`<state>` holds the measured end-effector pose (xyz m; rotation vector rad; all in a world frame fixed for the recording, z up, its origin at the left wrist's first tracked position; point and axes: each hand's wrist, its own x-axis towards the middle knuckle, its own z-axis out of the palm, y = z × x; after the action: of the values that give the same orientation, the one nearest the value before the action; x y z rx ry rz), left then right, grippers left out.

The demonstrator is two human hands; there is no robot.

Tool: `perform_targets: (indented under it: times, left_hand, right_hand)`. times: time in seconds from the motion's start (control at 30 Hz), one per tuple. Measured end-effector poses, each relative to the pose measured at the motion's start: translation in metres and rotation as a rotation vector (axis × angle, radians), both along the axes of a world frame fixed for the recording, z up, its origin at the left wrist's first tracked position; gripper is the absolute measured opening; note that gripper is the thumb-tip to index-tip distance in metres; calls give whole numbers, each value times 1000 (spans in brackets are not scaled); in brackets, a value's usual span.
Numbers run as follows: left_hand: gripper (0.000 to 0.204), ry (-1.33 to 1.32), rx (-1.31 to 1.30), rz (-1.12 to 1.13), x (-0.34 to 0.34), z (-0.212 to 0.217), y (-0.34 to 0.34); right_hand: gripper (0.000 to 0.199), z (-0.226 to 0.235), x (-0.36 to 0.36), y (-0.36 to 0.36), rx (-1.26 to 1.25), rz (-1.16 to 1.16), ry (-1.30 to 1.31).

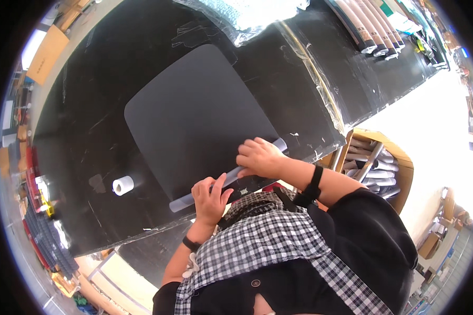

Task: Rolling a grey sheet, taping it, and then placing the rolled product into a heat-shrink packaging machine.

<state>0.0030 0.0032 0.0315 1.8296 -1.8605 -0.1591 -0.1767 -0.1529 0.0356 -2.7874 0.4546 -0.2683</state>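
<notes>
Black-and-white checked apron cloth (263, 231) lies nearest, worn over a black top (368, 231), with a round button showing at the near edge. Dark bands circle both wrists, the left band (191, 244) and the right band (314, 184). Just beyond the apron, both hands rest on a pale grey roll (232, 177) that runs aslant along the near side of the table, its left end nearer and its right end farther off. The left hand (210, 202) lies toward the roll's left part, fingers bent and spread apart. The right hand (260, 156) sits toward the other end, its fingers curled over the roll; whether they grip or only press I cannot tell. Against the far side of the roll lies a flat dark grey sheet (194, 115) with rounded far corners. Beneath it is a scuffed black tabletop (89, 142).

Well to the left of the left hand, a small white roll (123, 185) lies on its side. Right of the table stands a cardboard box (405, 176) filled with grey rolls (379, 174). To the left, beyond the table edge, dark rolls (50, 244) lie in a row. Farther off, a strip of clear wrap (318, 79) crosses the tabletop, with crumpled clear plastic (247, 16) at the far edge and beige rolls (360, 23) side by side at far right.
</notes>
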Motion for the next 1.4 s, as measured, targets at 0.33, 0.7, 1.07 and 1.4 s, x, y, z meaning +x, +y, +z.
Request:
perform_targets:
  times: [0.33,0.7,1.07,1.4]
  left_hand:
    - [30,76,9,-158,43,13,-47]
    - [32,-94,-66,-13,37,13,-65]
    - [25,44,-28,13,74,25,-110]
    - [37,-63,82,-149,0,21,-21]
  right_hand:
    - [30,3,31,11,-135,-182,-234]
    - [23,10,77,-37,-182,-221,-259]
    - [38,7,69,-27,-279,-190,-260]
    - [31,7,0,15,-49,36,-136]
